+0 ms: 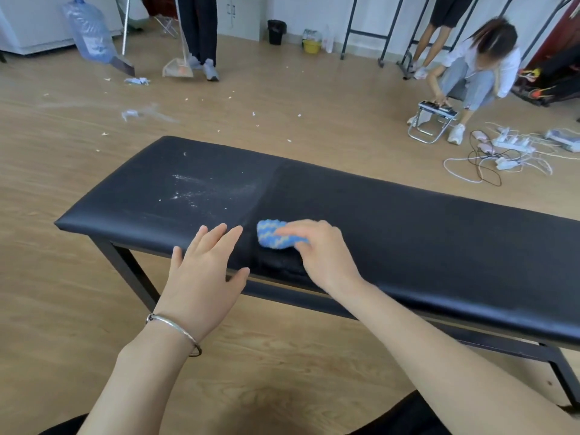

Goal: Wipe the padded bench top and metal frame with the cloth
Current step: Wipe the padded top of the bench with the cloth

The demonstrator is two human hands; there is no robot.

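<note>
A fluffy blue cloth with pale wavy stripes (274,235) is pressed flat against the long black padded bench top (408,233) by the right hand (320,252), whose fingers are curled over the cloth's near edge so that it is gripped against the vinyl. The cloth lies just ahead of and to the left of that hand, close to the bench's near edge. The left hand (205,274) is held flat with its 5 fingers spread wide and nothing in it; its fingertips are laid on the padding just left of the cloth, apart from it, while its palm overhangs the near edge. A thin silver bangle (174,328) is worn on the left wrist. Beyond the left hand's fingertips, a patch of white powdery dust (201,191) is scattered over the bench top, and a faint line across the padding is seen running away from between the 2 hands. Beyond and right of the right hand the padding looks darker. Below both hands, the black metal frame rail (301,298) is seen under the cushion, with 1 black leg (135,274) to the left of the left hand. The bench stands on a light wooden floor (62,293).
</note>
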